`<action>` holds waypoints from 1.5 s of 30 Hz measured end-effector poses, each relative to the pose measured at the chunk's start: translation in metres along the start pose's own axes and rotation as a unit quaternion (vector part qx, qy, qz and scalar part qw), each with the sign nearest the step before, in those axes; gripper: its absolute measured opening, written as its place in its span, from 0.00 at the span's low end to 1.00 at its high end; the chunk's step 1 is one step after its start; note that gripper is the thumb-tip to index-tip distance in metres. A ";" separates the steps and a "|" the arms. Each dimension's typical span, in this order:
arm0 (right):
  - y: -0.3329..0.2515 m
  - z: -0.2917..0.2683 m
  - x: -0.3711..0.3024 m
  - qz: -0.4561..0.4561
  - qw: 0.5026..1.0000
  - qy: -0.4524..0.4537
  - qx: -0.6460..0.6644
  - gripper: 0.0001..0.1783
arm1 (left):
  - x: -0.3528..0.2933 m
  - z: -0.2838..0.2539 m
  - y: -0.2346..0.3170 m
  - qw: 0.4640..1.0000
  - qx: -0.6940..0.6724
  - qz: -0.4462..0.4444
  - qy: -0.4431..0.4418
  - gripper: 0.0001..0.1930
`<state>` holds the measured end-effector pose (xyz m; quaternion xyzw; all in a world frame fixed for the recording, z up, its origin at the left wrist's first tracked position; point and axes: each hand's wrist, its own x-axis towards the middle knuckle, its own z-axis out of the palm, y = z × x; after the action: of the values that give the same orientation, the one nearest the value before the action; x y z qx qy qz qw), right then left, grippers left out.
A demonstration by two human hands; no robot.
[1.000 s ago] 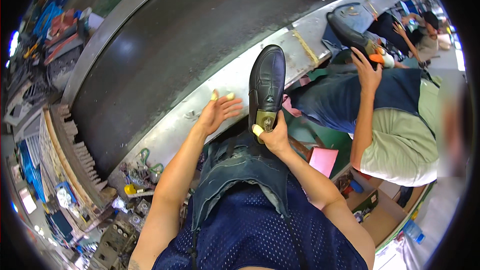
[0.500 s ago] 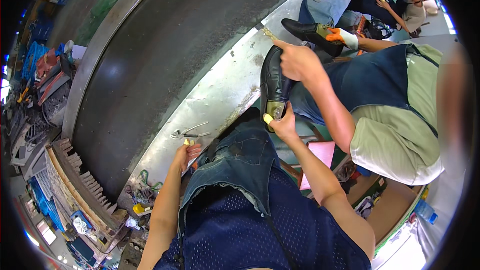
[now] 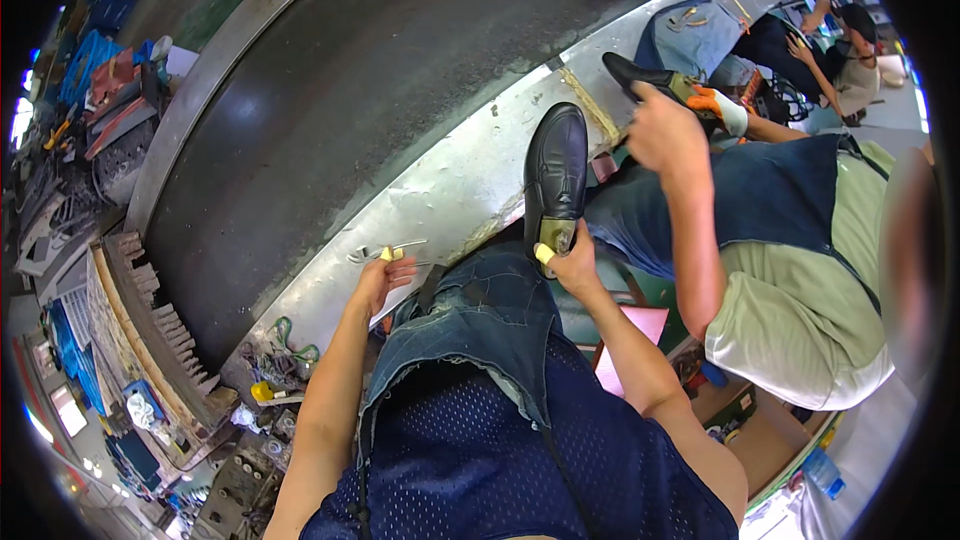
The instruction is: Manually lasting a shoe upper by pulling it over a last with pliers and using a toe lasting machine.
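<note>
My right hand (image 3: 575, 265) is closed round the heel end of a black leather shoe (image 3: 556, 165), whose toe points away from me. Greenish-yellow material shows inside the shoe's opening, and yellow tape wraps my right thumb. My left hand (image 3: 385, 278) has its fingers stretched apart at the metal table rim, right by a pair of pliers (image 3: 410, 244). Yellow tape is on one of its digits too. The hand partly covers the pliers; whether it touches them I cannot tell.
At my right a co-worker holds another black shoe (image 3: 640, 78) in an orange-and-white gloved hand (image 3: 722, 108); their bare hand (image 3: 668, 130) is near it. A dark conveyor belt (image 3: 330, 110) curves ahead inside a metal rim (image 3: 470, 172). A worn brush-like piece (image 3: 165, 330) stands left.
My left hand has moved up to the pliers and its fingers have spread. The co-worker's bare hand has left my shoe and moved right. My shoe now stands more upright in view.
</note>
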<state>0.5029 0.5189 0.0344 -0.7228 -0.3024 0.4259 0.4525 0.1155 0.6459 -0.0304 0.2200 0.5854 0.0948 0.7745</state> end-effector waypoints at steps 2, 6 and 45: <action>-0.015 0.003 -0.003 -0.023 0.998 -0.056 0.013 0.41 | -0.006 0.015 0.014 1.000 -0.020 0.014 0.001 0.22; -0.013 0.017 -0.005 -0.044 0.992 -0.117 0.002 0.41 | -0.024 0.061 0.066 0.989 -0.016 0.122 -0.079 0.26; 0.232 0.045 -0.088 0.175 0.888 -0.121 -0.407 0.25 | -0.023 0.068 0.005 0.968 0.066 0.183 -0.160 0.29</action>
<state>0.4349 0.3702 -0.1571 -0.8276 -0.3704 0.4217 -0.0036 0.1737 0.6256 0.0062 0.3863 0.4083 0.1592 0.8116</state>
